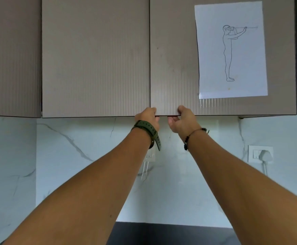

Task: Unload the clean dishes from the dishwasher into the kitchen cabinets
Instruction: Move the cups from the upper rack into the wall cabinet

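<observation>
At the bottom edge of the wall cabinets, both hands reach up side by side. The left hand (146,119) grips the lower edge of the left cabinet door (95,57) at its bottom right corner, thumb on the ribbed front and fingers curled under out of sight. The right hand (184,121) holds the lower edge of the right cabinet door (174,55) just beside the seam between the two doors, thumb on the front face and fingers hooked beneath. The two hands are near each other but apart, one on each side of the seam. Both doors lie flat against the cabinet front.

A green watch strap (146,130) circles the left wrist; a thin cord bracelet (192,134) with dark beads sits on the right wrist. Both forearms are bare and stretch up from the lower corners of the view.

Taped to the right door, toward its right edge, is a sheet of paper (230,50) with a line drawing of a standing figure holding its arms out. Another closed door (11,55) stands at the far left. Below the cabinets runs a white marble-patterned backsplash (77,156), with a wall socket (260,154) and a white plug at the right, and a second outlet partly hidden behind the left wrist. A dark desk (172,234) surface shows between the forearms at the bottom edge. No dishes are in view.
</observation>
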`<action>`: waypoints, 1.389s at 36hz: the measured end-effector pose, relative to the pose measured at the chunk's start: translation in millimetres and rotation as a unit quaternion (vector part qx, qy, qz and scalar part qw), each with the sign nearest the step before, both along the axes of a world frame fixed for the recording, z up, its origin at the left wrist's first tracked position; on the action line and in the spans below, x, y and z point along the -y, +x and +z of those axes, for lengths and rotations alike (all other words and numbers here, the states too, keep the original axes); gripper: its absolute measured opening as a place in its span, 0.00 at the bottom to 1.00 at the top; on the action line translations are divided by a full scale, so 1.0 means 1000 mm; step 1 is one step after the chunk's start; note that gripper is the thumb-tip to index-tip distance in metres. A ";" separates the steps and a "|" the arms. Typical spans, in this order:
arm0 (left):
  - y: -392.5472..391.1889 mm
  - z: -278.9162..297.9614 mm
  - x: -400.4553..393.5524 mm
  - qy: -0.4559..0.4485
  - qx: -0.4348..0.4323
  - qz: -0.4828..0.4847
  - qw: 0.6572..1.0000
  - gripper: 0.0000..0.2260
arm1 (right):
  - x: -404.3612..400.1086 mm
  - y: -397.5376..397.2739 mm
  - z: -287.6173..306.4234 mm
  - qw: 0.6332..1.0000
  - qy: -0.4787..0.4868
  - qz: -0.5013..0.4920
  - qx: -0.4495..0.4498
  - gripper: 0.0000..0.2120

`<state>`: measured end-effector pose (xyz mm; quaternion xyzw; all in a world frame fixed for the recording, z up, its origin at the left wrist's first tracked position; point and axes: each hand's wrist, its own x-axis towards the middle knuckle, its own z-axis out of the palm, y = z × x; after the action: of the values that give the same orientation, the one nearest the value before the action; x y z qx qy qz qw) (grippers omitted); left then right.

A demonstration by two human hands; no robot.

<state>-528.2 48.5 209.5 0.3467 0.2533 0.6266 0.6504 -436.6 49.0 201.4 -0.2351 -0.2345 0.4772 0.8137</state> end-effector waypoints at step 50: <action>0.279 -0.025 0.334 0.680 -0.203 0.198 0.676 0.34 | 0.439 0.141 0.033 0.506 -0.126 -0.725 0.450 0.17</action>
<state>-249.0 -285.2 184.6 0.7539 -0.0539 0.6541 0.0286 -295.9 -389.8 234.3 -0.6060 -0.2538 -0.4251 0.6227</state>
